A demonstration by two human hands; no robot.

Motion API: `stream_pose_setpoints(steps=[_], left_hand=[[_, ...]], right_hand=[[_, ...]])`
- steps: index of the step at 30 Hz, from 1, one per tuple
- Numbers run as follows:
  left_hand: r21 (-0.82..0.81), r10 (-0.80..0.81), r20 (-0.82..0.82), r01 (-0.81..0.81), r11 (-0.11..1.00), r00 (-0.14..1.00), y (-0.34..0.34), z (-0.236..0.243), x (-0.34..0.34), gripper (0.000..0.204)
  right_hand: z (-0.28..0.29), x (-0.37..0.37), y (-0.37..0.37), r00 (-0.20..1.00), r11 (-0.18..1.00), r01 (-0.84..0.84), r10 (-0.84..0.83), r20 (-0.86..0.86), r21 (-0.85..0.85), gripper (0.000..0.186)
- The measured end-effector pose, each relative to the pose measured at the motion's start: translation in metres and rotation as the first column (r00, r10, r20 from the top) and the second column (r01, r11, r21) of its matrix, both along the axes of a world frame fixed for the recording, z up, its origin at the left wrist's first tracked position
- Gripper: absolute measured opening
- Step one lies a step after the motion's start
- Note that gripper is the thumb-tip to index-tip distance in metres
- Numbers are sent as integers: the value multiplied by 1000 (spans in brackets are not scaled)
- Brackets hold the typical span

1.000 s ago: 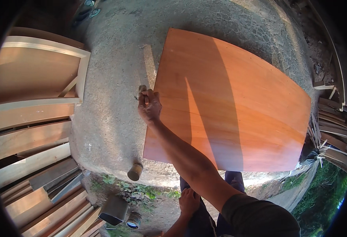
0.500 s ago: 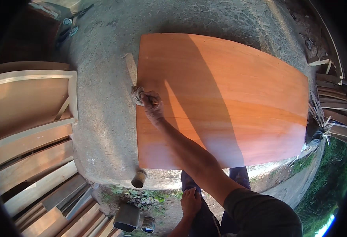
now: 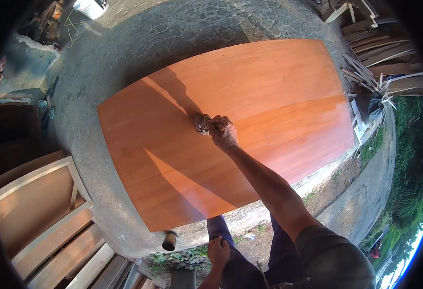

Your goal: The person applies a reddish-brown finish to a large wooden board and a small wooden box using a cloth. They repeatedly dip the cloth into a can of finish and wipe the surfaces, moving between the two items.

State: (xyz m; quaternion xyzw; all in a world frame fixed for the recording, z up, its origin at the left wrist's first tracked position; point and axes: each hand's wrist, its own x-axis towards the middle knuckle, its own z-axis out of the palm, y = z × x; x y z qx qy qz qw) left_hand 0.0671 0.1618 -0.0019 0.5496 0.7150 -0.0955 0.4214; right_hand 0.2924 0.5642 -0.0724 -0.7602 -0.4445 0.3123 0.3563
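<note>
A large orange-brown wooden panel (image 3: 269,91) lies flat in front of me, its surface shiny toward the near right. My right hand (image 3: 223,132) is closed round a crumpled rag (image 3: 201,124), which presses on the panel near its middle. The right arm reaches across the panel's near edge. My left hand (image 3: 218,251) rests on my left thigh just short of that edge, with its fingers curled and nothing seen in them.
A small tin can (image 3: 170,241) stands by the panel's near left corner. Stacked boards and a wooden frame (image 3: 79,185) line the left. Wood offcuts (image 3: 365,72) and a dark plastic bag (image 3: 375,105) are at the right. A white bucket (image 3: 91,8) stands far left.
My right hand has carried the rag from the panel's left edge rightward to its middle. My left hand stays on the thigh. The view has turned, so the panel appears tilted.
</note>
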Motion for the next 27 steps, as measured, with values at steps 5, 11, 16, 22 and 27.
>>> stream_pose_setpoints(steps=[5,11,16,22,27], left_hand=[[-67,-107,-82,101,993,991,-4,-2,40,37],[-169,-216,-182,186,968,959,-12,-11,101,39],[-267,-278,-252,209,941,927,-10,-14,151,39],[-351,-338,-279,232,907,899,-21,-31,192,39],[-293,-449,-225,379,878,865,-30,-46,219,38]], right_hand=[[4,179,-23,994,995,97,-95,60,-30,16],[-5,389,-52,975,989,148,-146,167,-4,16],[-4,521,-67,959,979,202,-198,201,1,19],[-25,683,-90,935,972,235,-223,276,-10,24],[-32,809,-133,887,955,296,-282,367,20,27]])
